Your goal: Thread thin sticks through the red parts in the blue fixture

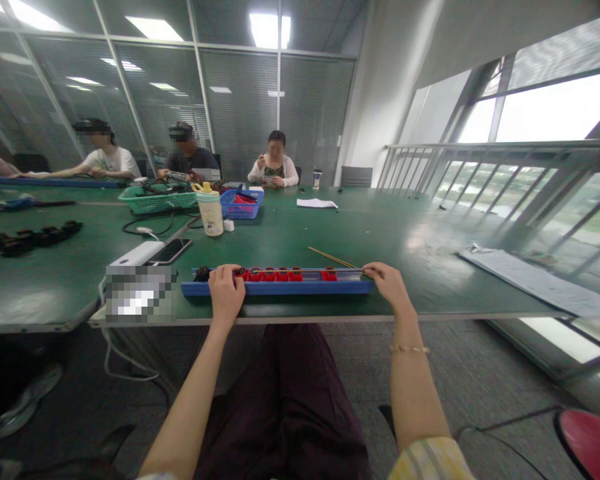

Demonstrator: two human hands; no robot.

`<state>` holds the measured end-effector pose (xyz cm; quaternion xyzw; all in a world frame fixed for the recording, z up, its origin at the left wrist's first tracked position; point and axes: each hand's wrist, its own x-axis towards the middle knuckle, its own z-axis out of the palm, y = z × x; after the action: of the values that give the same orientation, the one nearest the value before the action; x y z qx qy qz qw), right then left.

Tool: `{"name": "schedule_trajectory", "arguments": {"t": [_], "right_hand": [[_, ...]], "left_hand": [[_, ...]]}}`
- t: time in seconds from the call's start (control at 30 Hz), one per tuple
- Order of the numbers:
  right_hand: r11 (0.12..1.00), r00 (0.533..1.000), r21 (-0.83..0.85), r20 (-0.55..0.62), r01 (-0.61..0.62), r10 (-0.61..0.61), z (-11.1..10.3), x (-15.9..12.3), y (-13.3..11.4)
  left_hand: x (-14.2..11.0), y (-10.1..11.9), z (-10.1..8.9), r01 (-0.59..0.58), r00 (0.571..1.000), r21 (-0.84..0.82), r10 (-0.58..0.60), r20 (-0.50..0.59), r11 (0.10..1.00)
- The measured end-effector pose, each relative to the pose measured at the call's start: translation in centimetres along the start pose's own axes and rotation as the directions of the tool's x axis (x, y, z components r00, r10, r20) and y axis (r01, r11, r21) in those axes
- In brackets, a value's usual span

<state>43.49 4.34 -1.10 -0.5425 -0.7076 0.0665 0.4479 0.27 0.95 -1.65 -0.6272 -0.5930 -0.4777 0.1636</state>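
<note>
A long blue channel (280,288) lies along the table's front edge, with several small red blocks (282,273) in a row inside it. A black piece (202,273) sits at its left end. A thin rod (347,270) runs lengthwise over or through the red blocks; which of these I cannot tell. My left hand (227,293) is closed over the left part of the row, its fingertips hiding what they grip. At the right end of the channel, my right hand (387,285) pinches the rod's end. Thin tan sticks (333,257) lie behind the channel.
To the left are a phone (173,251), a white power strip (135,255), a cup (211,212), a green basket (157,200) and a blue basket (243,205). A clipboard with papers (535,273) lies right. Several people sit across the table.
</note>
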Motion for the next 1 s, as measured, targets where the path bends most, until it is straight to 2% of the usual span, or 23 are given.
{"name": "schedule_trajectory", "arguments": {"t": [0.43, 1.0], "right_hand": [[0.999, 0.995, -0.015, -0.088, -0.047, 0.045, -1.2, -0.6, 1.5], [0.993, 0.947, -0.101, -0.320, -0.055, 0.020, -2.4, -0.8, 2.5]], "left_hand": [[0.0, 0.0, 0.0, 0.003, 1.000, 0.010, -0.003, 0.007, 1.000], [0.0, 0.2, -0.1, 0.010, 1.000, 0.001, -0.010, 0.005, 1.000]]}}
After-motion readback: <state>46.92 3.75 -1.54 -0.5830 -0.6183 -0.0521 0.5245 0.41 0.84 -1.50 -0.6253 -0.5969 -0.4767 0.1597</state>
